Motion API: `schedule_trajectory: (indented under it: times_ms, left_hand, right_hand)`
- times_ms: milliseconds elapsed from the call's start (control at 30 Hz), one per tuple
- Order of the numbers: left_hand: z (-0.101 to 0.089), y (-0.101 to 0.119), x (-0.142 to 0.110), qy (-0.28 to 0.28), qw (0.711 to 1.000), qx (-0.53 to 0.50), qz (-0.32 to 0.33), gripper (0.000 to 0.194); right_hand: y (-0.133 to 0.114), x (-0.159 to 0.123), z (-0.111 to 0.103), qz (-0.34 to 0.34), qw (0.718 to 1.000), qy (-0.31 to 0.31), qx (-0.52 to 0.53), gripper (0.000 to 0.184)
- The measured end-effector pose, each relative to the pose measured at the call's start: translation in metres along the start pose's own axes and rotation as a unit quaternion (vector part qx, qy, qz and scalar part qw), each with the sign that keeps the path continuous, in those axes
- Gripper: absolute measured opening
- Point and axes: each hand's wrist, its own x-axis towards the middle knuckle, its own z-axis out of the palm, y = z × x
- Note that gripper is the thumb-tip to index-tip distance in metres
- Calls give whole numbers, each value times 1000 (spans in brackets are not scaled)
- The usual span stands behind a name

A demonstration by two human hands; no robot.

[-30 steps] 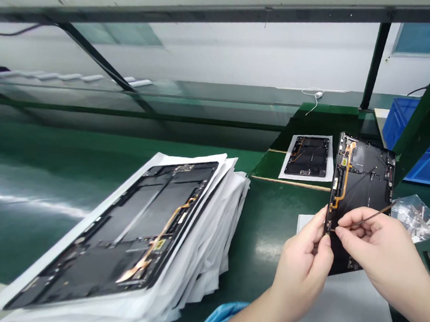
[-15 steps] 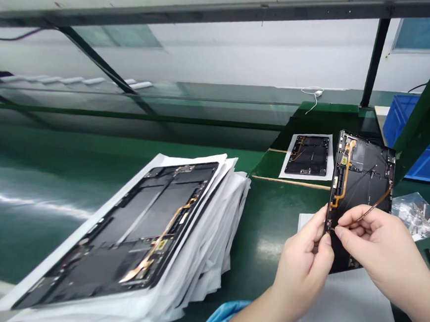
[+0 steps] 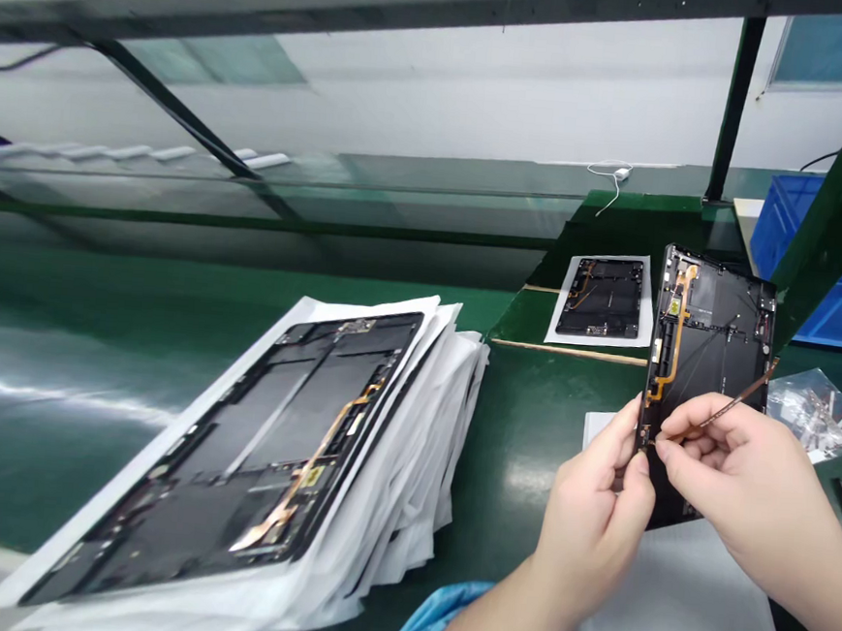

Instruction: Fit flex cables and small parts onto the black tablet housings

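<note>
Tilted up in front of me is a black tablet housing (image 3: 710, 348) with an orange flex cable (image 3: 673, 355) down its left side. My left hand (image 3: 600, 500) grips its lower left edge between thumb and fingers. Against the inside of the same edge, my right hand (image 3: 736, 476) pinches a thin brown strip (image 3: 747, 390), probably a flex cable, whose free end sticks out up and to the right. What lies right at the fingertips is too small to make out.
To the left, a similar housing (image 3: 296, 422) tops a stack of housings with white sheets (image 3: 417, 451) between. Another housing (image 3: 601, 296) lies on a white sheet further back. A bag of small parts (image 3: 821, 415) and a blue bin (image 3: 841, 300) stand right. White sheets (image 3: 675, 608) lie beneath my hands.
The view has shifted slightly. Both hands keep their grip at the housing's left edge, and the brown strip's free end now points a little further right.
</note>
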Motion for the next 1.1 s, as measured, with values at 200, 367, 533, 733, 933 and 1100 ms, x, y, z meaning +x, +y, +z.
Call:
schedule_trajectory:
  times_ms: [200,367,533,733,933,1100]
  left_hand:
    - [0,0,0,-3,1000,11,9,53]
    - [0,1,0,-9,1000,7,19,54]
    - [0,0,1,-10,999,16,33,54]
    - [2,-1,2,-10,998,28,53,52]
    - [3,0,3,-4,997,19,69,53]
    - [3,0,3,-4,997,10,72,54]
  right_hand:
    - [1,1,0,0,1000,-3,12,17]
    - [0,2,-1,8,1000,-16,21,16]
    - [0,1,0,6,1000,-17,22,14]
    - [1,0,1,9,1000,-11,10,15]
    - [1,-1,-1,-1,1000,-21,8,12]
    - [-1,-2,-2,-15,999,-25,-20,13]
